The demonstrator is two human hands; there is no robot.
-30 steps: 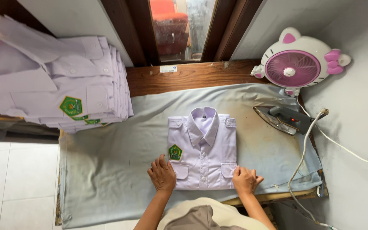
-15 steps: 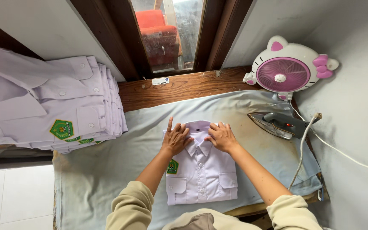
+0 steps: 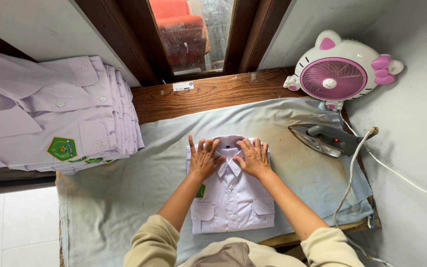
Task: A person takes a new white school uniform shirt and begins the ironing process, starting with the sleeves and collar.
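I press my left hand [image 3: 204, 159] and right hand [image 3: 254, 157], both spread wide and flat, on the collar end of a folded lilac shirt [image 3: 231, 198] lying mid-counter [image 3: 124, 207], an iron [image 3: 324, 139] resting to its right and stacked shirts [image 3: 50, 118] at left.

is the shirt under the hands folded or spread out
Folded. The pale lilac shirt lies as a compact rectangle on the ironing cloth, sleeves tucked away, collar and both pockets facing up.

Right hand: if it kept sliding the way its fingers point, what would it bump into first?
Probably nothing soon: the right hand points past the folded shirt across bare ironing cloth, then the wooden sill.
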